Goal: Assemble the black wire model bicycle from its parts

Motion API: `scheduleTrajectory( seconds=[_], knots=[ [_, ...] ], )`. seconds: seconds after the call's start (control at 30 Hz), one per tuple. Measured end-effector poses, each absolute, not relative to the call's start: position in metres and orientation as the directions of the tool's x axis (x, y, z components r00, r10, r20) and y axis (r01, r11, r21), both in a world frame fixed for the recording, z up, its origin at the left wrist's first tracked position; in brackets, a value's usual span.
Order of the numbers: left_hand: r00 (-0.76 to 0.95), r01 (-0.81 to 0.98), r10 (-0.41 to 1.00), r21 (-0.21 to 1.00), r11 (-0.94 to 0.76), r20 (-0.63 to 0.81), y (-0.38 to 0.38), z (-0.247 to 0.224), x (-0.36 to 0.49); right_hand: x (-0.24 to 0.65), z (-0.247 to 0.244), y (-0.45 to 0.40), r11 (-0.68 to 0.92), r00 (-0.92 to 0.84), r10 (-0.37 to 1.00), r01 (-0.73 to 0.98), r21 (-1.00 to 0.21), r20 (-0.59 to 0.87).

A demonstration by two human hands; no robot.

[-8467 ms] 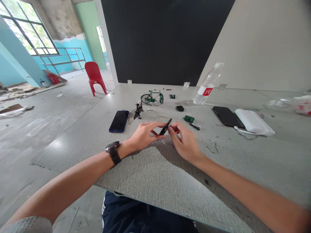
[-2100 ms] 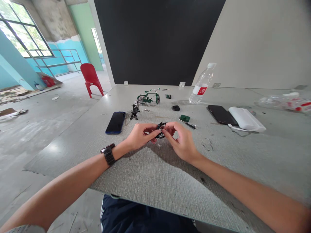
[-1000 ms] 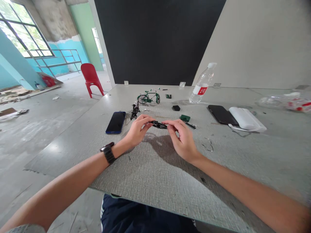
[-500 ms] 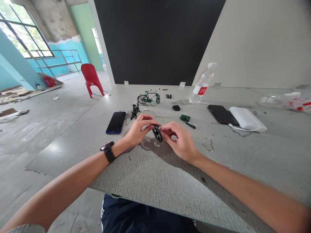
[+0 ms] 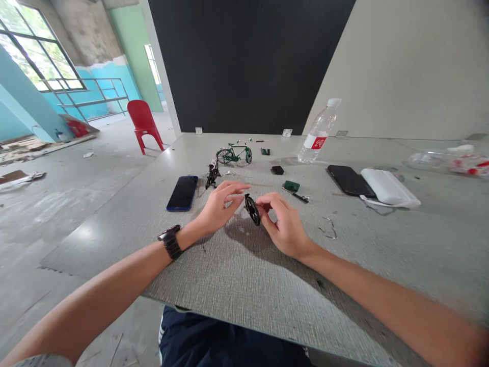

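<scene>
Between my hands is a small black model bicycle wheel (image 5: 252,210) with a short black piece at its upper end, tilted above the table. My right hand (image 5: 284,221) pinches it from the right side with thumb and fingertips. My left hand (image 5: 221,204) is just left of the wheel, fingers stretched and apart, holding nothing. Beyond my left hand, a black model bicycle frame part (image 5: 213,174) stands on the table. Farther back is a green model bicycle (image 5: 234,152) with both wheels on.
A blue-edged phone (image 5: 182,193) lies at left. Behind my right hand are a green piece (image 5: 291,186), a black tool (image 5: 300,197) and a black block (image 5: 277,170). A water bottle (image 5: 315,135), a black phone (image 5: 349,181), a white pouch (image 5: 388,187) and bent wire (image 5: 329,228) are rightward.
My left hand has let go of the wheel, its fingers opening. The wheel has shifted slightly right, held in my right hand.
</scene>
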State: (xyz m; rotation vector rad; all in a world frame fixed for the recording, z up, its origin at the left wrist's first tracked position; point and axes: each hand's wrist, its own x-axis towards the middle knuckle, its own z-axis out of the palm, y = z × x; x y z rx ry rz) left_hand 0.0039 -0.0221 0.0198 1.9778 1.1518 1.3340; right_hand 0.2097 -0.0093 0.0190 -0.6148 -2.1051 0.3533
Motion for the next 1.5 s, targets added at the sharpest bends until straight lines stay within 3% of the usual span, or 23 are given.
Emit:
scheduleTrajectory(
  seconds=[0.1, 0.33, 0.6, 0.83, 0.97, 1.27, 1.5],
  knots=[
    [0.149, 0.313, 0.900, 0.843, -0.437, 0.411, -0.023, 0.019, 0.006, 0.209, 0.018, -0.009, 0.852, -0.470, 0.523, 0.305, -0.425, 0.711],
    [0.309, 0.264, 0.911, 0.896, -0.358, 0.274, -0.027, 0.017, 0.007, 0.209, 0.017, -0.011, 0.866, -0.513, 0.499, 0.296, -0.402, 0.698],
    [0.324, 0.421, 0.903, 0.811, -0.406, 0.283, -0.025, 0.018, 0.008, 0.209, 0.015, -0.010, 0.864, -0.521, 0.504, 0.310, -0.398, 0.688],
    [0.357, 0.481, 0.849, 0.703, -0.524, 0.389, -0.026, 0.025, 0.007, 0.208, 0.013, -0.009, 0.846, -0.518, 0.532, 0.355, -0.397, 0.670],
    [0.312, 0.510, 0.868, 0.703, -0.496, 0.386, -0.027, 0.025, 0.006, 0.208, 0.013, -0.009, 0.839, -0.518, 0.542, 0.369, -0.399, 0.662],
    [0.282, 0.201, 0.917, 0.917, -0.344, 0.282, -0.029, 0.021, 0.007, 0.207, 0.015, -0.012, 0.849, -0.521, 0.527, 0.345, -0.399, 0.671],
    [0.314, 0.088, 0.899, 0.934, -0.346, 0.304, -0.030, 0.028, 0.008, 0.208, 0.014, -0.013, 0.862, -0.522, 0.507, 0.317, -0.396, 0.686]
  ],
)
